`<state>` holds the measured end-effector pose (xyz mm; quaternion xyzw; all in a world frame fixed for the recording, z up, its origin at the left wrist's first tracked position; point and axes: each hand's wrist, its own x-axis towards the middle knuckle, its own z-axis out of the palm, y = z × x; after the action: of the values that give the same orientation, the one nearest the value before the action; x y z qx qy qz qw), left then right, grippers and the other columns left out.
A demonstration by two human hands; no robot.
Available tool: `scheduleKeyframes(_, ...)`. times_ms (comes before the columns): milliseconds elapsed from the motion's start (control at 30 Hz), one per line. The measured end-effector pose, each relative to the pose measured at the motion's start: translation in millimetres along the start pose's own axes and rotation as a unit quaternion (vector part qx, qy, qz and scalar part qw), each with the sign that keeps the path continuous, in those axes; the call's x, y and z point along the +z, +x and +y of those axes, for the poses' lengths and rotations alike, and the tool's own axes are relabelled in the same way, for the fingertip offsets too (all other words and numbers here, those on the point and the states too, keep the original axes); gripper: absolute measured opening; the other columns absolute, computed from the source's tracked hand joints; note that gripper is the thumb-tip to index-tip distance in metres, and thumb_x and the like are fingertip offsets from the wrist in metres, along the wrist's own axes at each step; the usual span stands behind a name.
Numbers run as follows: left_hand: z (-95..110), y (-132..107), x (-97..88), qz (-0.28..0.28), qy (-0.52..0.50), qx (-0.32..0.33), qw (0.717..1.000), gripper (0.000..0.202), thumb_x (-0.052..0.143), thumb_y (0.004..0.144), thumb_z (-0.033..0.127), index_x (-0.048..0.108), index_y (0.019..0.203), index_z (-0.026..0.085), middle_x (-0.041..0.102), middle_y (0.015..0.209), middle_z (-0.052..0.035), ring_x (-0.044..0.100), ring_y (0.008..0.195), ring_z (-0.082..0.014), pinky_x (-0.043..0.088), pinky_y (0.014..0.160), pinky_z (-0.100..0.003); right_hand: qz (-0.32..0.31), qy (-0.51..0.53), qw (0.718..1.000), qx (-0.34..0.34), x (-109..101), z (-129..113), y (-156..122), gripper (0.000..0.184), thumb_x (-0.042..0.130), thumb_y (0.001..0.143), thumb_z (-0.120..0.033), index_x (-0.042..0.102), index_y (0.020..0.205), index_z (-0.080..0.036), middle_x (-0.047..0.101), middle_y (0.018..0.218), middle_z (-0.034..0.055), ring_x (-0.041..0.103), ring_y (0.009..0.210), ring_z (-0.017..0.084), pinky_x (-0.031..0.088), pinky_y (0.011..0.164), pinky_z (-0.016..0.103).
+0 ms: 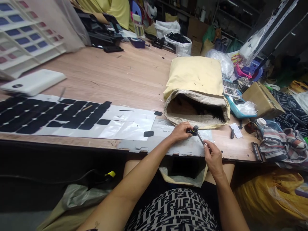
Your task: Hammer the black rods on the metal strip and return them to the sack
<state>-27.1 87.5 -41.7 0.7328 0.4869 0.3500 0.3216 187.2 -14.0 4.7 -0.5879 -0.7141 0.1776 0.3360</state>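
Note:
My left hand is closed around a small black part at the table's front edge. In my right hand is a tool with a silver shaft and a round dark head, which meets the black part; its exact kind is unclear. Just beyond both hands lies a cream sack with its mouth facing me and dark pieces inside. Under the hands is a grey sheet. Loose black rounded pads lie to the left of my left hand.
Rows of black pads cover a white sheet at left. Behind it are a white power bank and a plastic rack. At right stand a calculator, a carton and striped cloth. An open sack is below the edge.

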Motion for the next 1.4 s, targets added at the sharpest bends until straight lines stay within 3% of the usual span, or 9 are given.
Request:
scheduleKeyframes(167, -2.8, 1.6, -0.1, -0.010, 0.006, 0.012, 1.000, 0.019, 0.070, 0.073, 0.023, 0.074, 0.092, 0.020, 0.065, 0.092, -0.0035, 0.061, 0.090, -0.0215, 0.046, 0.081, -0.033, 0.055, -0.059, 0.997, 0.007, -6.2, 14.1, 20.2, 0.032, 0.050, 0.095, -0.033, 0.071, 0.117, -0.021, 0.073, 0.110, 0.0078, 0.067, 0.096, 0.021, 0.051, 0.084, 0.032)
scheduleKeyframes(333, 0.5, 0.5, -4.4, 0.010, -0.033, 0.019, 0.999, 0.028, 0.050, 0.092, 0.038, 0.068, 0.085, 0.019, 0.064, 0.089, -0.0039, 0.060, 0.088, -0.0204, 0.046, 0.084, -0.034, 0.109, -0.221, 0.969, 0.002, 1.4, 36.2, 40.2, 0.030, 0.049, 0.093, -0.024, 0.072, 0.112, -0.020, 0.069, 0.096, 0.0078, 0.060, 0.090, 0.021, 0.044, 0.081, 0.031)
scheduleKeyframes(567, 4.7, -4.2, -7.9, 0.037, -0.147, -0.042, 0.988, 0.048, 0.032, 0.099, 0.051, 0.062, 0.082, 0.018, 0.066, 0.082, -0.0036, 0.059, 0.079, -0.0187, 0.047, 0.079, -0.031, 0.119, -0.311, 0.942, -0.031, 12.2, 44.6, 37.8, 0.027, 0.051, 0.096, -0.023, 0.069, 0.116, -0.021, 0.063, 0.095, 0.0066, 0.052, 0.088, 0.022, 0.038, 0.078, 0.031)
scheduleKeyframes(767, 7.9, -6.3, -13.9, 0.015, -0.121, -0.034, 0.992, 0.052, 0.029, 0.100, 0.052, 0.064, 0.084, 0.018, 0.066, 0.086, -0.0055, 0.059, 0.085, -0.0208, 0.048, 0.085, -0.034, 0.115, -0.328, 0.937, -0.031, 12.5, 44.0, 35.7, 0.026, 0.052, 0.095, -0.022, 0.067, 0.116, -0.022, 0.061, 0.094, 0.0059, 0.050, 0.086, 0.021, 0.035, 0.075, 0.031)
scheduleKeyframes(900, 26.7, -30.7, -16.8, -0.070, -0.031, 0.069, 0.995, 0.046, 0.034, 0.101, 0.047, 0.069, 0.086, 0.021, 0.065, 0.111, -0.0074, 0.053, 0.112, -0.0245, 0.039, 0.107, -0.043, 0.119, -0.334, 0.934, -0.033, 13.9, 45.9, 34.4, 0.025, 0.052, 0.095, -0.022, 0.067, 0.114, -0.022, 0.060, 0.092, 0.0056, 0.049, 0.085, 0.021, 0.033, 0.073, 0.031)
scheduleKeyframes(1033, 47.4, -76.6, -2.7, -0.164, 0.038, 0.136, 0.976, 0.028, 0.050, 0.099, 0.042, 0.072, 0.092, 0.026, 0.053, 0.141, -0.0056, 0.039, 0.137, -0.0281, 0.030, 0.117, -0.046, 0.118, -0.339, 0.933, -0.030, 13.9, 44.3, 33.7, 0.024, 0.052, 0.094, -0.023, 0.067, 0.113, -0.022, 0.060, 0.092, 0.0061, 0.048, 0.084, 0.021, 0.031, 0.071, 0.031)
scheduleKeyframes(1200, 57.9, -109.6, 16.3, -0.161, 0.137, 0.138, 0.967, 0.019, 0.075, 0.082, 0.037, 0.071, 0.096, 0.025, 0.039, 0.157, -0.0077, 0.027, 0.146, -0.0379, 0.026, 0.118, -0.056, 0.105, -0.342, 0.934, -0.019, 14.2, 41.1, 33.3, 0.024, 0.053, 0.094, -0.020, 0.065, 0.115, -0.022, 0.059, 0.093, 0.0058, 0.047, 0.085, 0.022, 0.031, 0.070, 0.032)
scheduleKeyframes(1300, 56.3, -90.8, 12.4, -0.146, 0.127, 0.155, 0.969, 0.023, 0.076, 0.081, 0.041, 0.070, 0.097, 0.025, 0.050, 0.148, -0.0084, 0.036, 0.141, -0.0357, 0.031, 0.115, -0.054, 0.098, -0.348, 0.932, -0.014, 15.5, 40.3, 32.8, 0.025, 0.052, 0.095, -0.020, 0.065, 0.116, -0.022, 0.059, 0.093, 0.0061, 0.047, 0.086, 0.022, 0.031, 0.071, 0.032)
scheduleKeyframes(1400, 46.2, -38.0, 0.1, -0.073, 0.114, 0.141, 0.981, 0.017, 0.061, 0.092, 0.035, 0.069, 0.101, 0.023, 0.066, 0.123, -0.0090, 0.055, 0.121, -0.0281, 0.041, 0.106, -0.046, 0.094, -0.355, 0.930, -0.012, 16.6, 39.9, 32.2, 0.025, 0.052, 0.095, -0.020, 0.065, 0.116, -0.022, 0.058, 0.093, 0.0062, 0.047, 0.087, 0.023, 0.031, 0.071, 0.032)
